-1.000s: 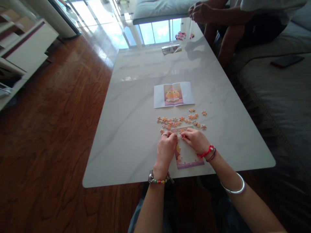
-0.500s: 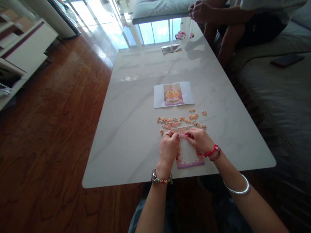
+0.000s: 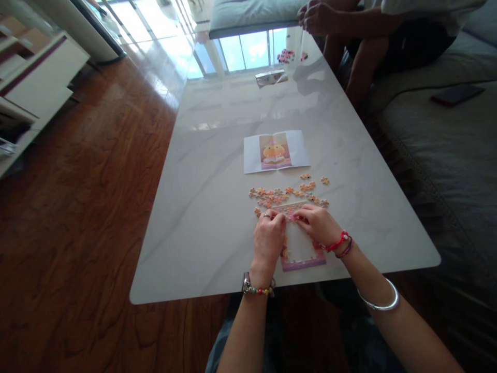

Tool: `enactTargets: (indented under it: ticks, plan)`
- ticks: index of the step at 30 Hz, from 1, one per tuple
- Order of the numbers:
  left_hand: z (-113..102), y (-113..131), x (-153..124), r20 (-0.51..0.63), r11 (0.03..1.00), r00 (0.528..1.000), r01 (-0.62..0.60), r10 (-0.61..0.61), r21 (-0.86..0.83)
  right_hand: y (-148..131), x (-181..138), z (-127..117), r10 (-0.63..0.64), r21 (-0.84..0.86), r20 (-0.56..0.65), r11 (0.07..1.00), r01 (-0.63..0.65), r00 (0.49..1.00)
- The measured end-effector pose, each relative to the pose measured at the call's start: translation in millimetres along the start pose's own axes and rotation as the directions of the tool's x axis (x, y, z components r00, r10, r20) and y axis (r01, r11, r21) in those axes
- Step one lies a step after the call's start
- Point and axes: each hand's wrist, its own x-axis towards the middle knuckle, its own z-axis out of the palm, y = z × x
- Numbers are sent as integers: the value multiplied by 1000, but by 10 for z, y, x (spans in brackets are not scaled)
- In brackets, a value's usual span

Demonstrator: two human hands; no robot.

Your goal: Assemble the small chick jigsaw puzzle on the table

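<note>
now: right hand (image 3: 319, 224) grip narrow, pinching small pink jigsaw piece (image 3: 292, 217) over far end of pink-bordered white puzzle board (image 3: 304, 257), by near counter (image 3: 209, 217) edge. board long axis near-to-far. left hand (image 3: 267, 239) grip curled, touching piece from left; hold unclear.

window glare on table (image 3: 217, 171), dim edges, wide-angle warp

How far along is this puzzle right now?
Done: some border pieces sit along the left and bottom of the puzzle frame; its middle is bare white. In hand: the left hand and right hand meet over a pink piece at its top edge. Left: the loose pieces beyond.
</note>
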Motion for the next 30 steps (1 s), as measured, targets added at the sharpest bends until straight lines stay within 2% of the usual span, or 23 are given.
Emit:
enactTargets:
  ticks: [5, 10, 14, 20, 26, 30]
  plan:
    - [19, 39, -15, -18, 998, 999, 44, -44, 43, -20, -16, -26, -32, -51, 44, 998, 34, 999]
    - [114, 143, -127, -94, 982, 991, 113, -99, 153, -108, -51, -68, -71, -174, 136, 980, 94, 988]
    - [188, 260, -272, -113, 968, 990, 106, -82, 228, -258, -93, -68, -12, -320, 172, 945, 68, 985]
    - [200, 372, -360, -68, 954, 993, 113, -98, 276, -397, -191, -9, 2, -351, 131, 935, 45, 991]
    - [147, 272, -314, -31, 971, 997, 76, -70, 225, -363, -223, 90, 32, -337, 59, 942, -10, 998]
    - [138, 253, -319, -29, 972, 998, 64, -59, 226, -382, -207, 118, 37, -363, 51, 932, -16, 998]
